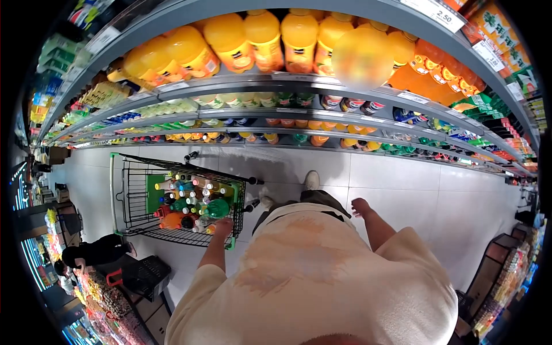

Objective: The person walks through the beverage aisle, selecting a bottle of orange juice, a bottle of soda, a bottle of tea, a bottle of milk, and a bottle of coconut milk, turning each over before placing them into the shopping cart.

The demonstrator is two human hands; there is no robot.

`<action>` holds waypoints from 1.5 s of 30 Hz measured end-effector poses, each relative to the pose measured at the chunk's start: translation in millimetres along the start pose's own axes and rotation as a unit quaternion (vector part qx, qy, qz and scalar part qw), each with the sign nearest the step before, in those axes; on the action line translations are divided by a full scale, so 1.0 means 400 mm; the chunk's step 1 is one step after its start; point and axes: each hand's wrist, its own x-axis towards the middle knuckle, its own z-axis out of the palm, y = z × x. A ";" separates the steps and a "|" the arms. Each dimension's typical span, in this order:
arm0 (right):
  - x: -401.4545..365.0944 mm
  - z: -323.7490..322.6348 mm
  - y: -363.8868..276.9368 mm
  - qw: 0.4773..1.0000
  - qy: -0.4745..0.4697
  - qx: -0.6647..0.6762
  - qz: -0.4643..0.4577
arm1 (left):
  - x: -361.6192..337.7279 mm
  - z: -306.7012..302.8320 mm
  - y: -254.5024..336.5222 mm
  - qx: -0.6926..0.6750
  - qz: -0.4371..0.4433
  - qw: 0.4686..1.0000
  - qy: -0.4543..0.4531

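My left hand (pixel 222 227) is at the near corner of a wire shopping cart (pixel 129 198) with green trim, its fingers closed on the rim. Piled in that cart are several bottles with coloured caps, among them a large green bottle (pixel 218 208) right beside the hand and an orange one (pixel 171 221). On the other side of my body, my right hand (pixel 360 208) hangs over the floor with loosely parted fingers and holds nothing.
In front stretches a long shelf unit (pixel 247 86) stocked with drinks, including large orange juice bottles (pixel 298 43) on top. Pale tiles (pixel 397 201) cover the floor. Behind on the left, a person in dark clothes (pixel 98 251) is beside a black basket (pixel 146 277) and a goods display (pixel 106 296).
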 end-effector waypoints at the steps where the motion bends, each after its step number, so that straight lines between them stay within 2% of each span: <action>1: -0.022 0.015 0.000 1.000 0.007 -0.012 0.015 | 0.019 0.011 -0.028 -0.023 0.004 1.000 0.003; 2: -0.046 0.022 0.000 0.999 0.016 -0.027 0.030 | 0.028 0.014 -0.064 -0.031 0.007 0.999 0.006; 3: 0.060 0.018 0.092 0.994 -0.030 -0.104 -0.033 | -0.022 -0.015 0.007 -0.080 -0.034 0.996 -0.024; 4: 0.018 0.029 0.066 0.997 -0.026 -0.078 -0.004 | -0.048 -0.031 0.041 -0.127 -0.074 0.988 -0.057; 5: -0.014 0.045 0.045 0.998 -0.010 -0.061 0.007 | -0.049 -0.036 0.029 -0.135 -0.068 0.987 -0.055; 6: -0.047 0.065 0.018 0.999 0.007 -0.042 0.017 | -0.044 -0.037 -0.005 -0.184 -0.100 0.976 -0.056; 7: -0.078 0.086 -0.011 0.998 0.036 -0.049 0.004 | -0.043 -0.044 -0.025 -0.232 -0.130 0.962 -0.058; 8: -0.100 0.110 -0.050 0.998 0.043 -0.049 -0.003 | -0.041 -0.052 -0.046 -0.237 -0.121 0.962 -0.057; 10: -0.107 0.153 -0.091 0.998 0.038 -0.045 -0.026 | -0.051 -0.080 -0.079 -0.293 -0.204 0.928 -0.111; 11: -0.112 0.178 -0.111 0.998 0.045 -0.041 -0.032 | -0.061 -0.086 -0.105 -0.293 -0.194 0.930 -0.112; 13: -0.131 0.238 -0.160 0.993 0.034 0.021 -0.110 | -0.085 -0.084 -0.187 -0.197 -0.210 0.952 -0.103; 14: -0.141 0.273 -0.182 0.987 0.028 0.050 -0.148 | -0.093 -0.092 -0.218 -0.196 -0.204 0.953 -0.104; 16: -0.159 0.339 -0.232 0.981 0.046 0.010 -0.189 | -0.099 -0.107 -0.289 -0.263 -0.228 0.934 -0.082; 17: -0.174 0.362 -0.247 0.974 0.040 0.001 -0.224 | -0.100 -0.110 -0.328 -0.264 -0.223 0.935 -0.082; 19: -0.147 0.405 -0.232 0.952 0.097 -0.064 -0.285 | -0.082 -0.107 -0.388 -0.387 -0.074 0.913 -0.107; 20: -0.157 0.425 -0.235 0.943 0.121 -0.084 -0.300 | -0.075 -0.100 -0.394 -0.390 -0.071 0.912 -0.108; 21: -0.209 0.440 -0.245 0.948 0.128 -0.081 -0.281 | -0.091 -0.096 -0.376 -0.277 -0.045 0.958 -0.064; 22: -0.163 0.440 -0.213 0.947 0.119 -0.093 -0.283 | -0.117 -0.098 -0.347 -0.160 -0.018 0.987 -0.017; 23: -0.152 0.437 -0.185 0.939 0.135 -0.126 -0.291 | -0.139 -0.106 -0.315 -0.069 -0.008 0.998 0.012; 25: -0.158 0.422 -0.153 0.928 0.154 -0.157 -0.302 | -0.148 -0.092 -0.312 -0.106 -0.008 0.994 0.032; 27: -0.182 0.398 -0.125 0.976 0.087 -0.131 -0.148 | -0.164 -0.086 -0.296 -0.199 -0.001 0.978 0.059; 34: -0.224 0.358 -0.111 0.987 0.069 -0.138 -0.038 | -0.164 -0.081 -0.297 -0.230 -0.004 0.969 0.087; 36: -0.214 0.369 -0.119 0.990 0.053 -0.121 -0.048 | -0.156 -0.085 -0.307 -0.334 0.048 0.941 0.031; 38: -0.130 0.364 -0.083 0.961 0.019 -0.201 -0.190 | -0.151 -0.083 -0.311 -0.379 0.075 0.922 0.018; 40: -0.198 0.410 -0.153 0.990 0.046 -0.070 -0.113 | -0.181 -0.093 -0.268 -0.377 0.110 0.918 0.057; 41: -0.206 0.425 -0.175 0.989 0.039 -0.058 -0.129 | -0.169 -0.098 -0.268 -0.375 0.119 0.918 0.057; 43: -0.223 0.452 -0.207 0.985 0.042 -0.066 -0.155 | -0.136 -0.082 -0.309 -0.268 0.112 0.955 0.054; 45: -0.216 0.464 -0.221 0.982 0.033 -0.076 -0.169 | -0.100 -0.069 -0.340 -0.241 0.125 0.962 0.038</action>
